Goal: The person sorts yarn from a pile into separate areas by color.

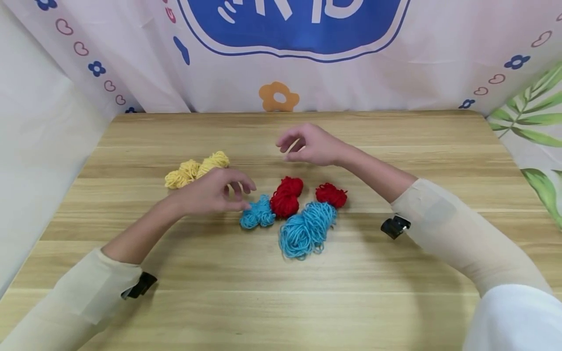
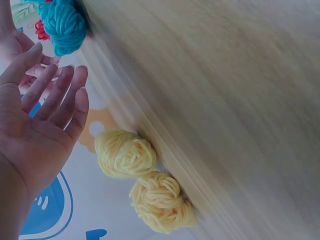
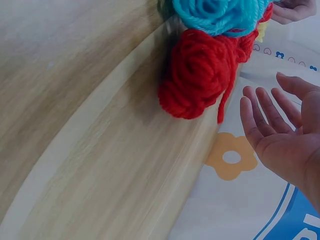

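Observation:
In the head view my left hand (image 1: 215, 191) hovers above the table with fingers loosely bent, its thumb near a small blue yarn bundle (image 1: 258, 213). My right hand (image 1: 312, 145) is raised behind the middle of the table, fingers relaxed and holding nothing. One red yarn bundle (image 1: 287, 197) lies against the small blue one. A larger blue yarn bundle (image 1: 307, 230) sits in front, touching a second red yarn bundle (image 1: 331, 195). Two yellow yarn bundles (image 2: 126, 153) lie beyond my left hand, which partly hides them in the head view.
The wooden table (image 1: 373, 297) ends at a white printed curtain (image 1: 228, 83) at the back. Black clips (image 1: 396, 226) hang from both sleeves. A leaf-patterned cloth (image 1: 540, 112) hangs beyond the right edge.

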`<action>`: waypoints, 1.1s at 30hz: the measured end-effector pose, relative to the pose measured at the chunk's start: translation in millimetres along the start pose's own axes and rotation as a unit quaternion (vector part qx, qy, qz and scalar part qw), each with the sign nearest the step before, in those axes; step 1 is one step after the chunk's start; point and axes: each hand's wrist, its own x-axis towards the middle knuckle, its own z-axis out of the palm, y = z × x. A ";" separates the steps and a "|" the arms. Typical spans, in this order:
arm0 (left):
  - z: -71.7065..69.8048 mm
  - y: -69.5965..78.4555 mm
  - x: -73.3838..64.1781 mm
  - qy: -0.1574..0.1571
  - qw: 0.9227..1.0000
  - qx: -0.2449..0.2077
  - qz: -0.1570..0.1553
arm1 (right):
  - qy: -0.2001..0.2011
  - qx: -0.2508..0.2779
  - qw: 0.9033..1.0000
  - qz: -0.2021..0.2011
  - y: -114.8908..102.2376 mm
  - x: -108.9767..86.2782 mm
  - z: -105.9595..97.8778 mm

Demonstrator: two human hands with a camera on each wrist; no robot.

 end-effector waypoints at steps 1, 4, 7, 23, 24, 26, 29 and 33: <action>0.5 -0.3 0.3 0.000 1.000 0.000 0.000 | 0.001 0.000 1.000 -0.001 0.5 -1.4 -0.1; 1.8 -0.7 1.3 -0.001 1.000 0.002 0.003 | 0.005 -0.003 1.000 -0.002 2.6 -5.0 -0.8; 3.1 -0.1 3.2 0.000 1.000 0.009 0.005 | 0.005 -0.004 1.000 -0.001 4.0 -9.2 -1.8; 12.5 8.9 22.4 0.014 0.999 0.031 0.019 | 0.003 -0.015 1.000 0.016 13.4 -31.4 -9.6; 13.1 9.0 23.8 0.014 0.999 0.033 0.022 | 0.004 -0.016 1.000 0.018 14.0 -32.5 -9.9; 13.9 9.6 26.7 0.014 0.999 0.036 0.025 | 0.006 -0.019 1.000 0.024 13.5 -35.4 -10.8; 14.5 12.5 31.5 0.013 0.999 0.044 0.029 | 0.009 -0.022 0.999 0.032 13.2 -39.7 -12.1; 16.4 18.6 38.5 0.003 0.998 0.050 0.033 | 0.011 -0.021 0.999 0.039 16.6 -44.3 -12.8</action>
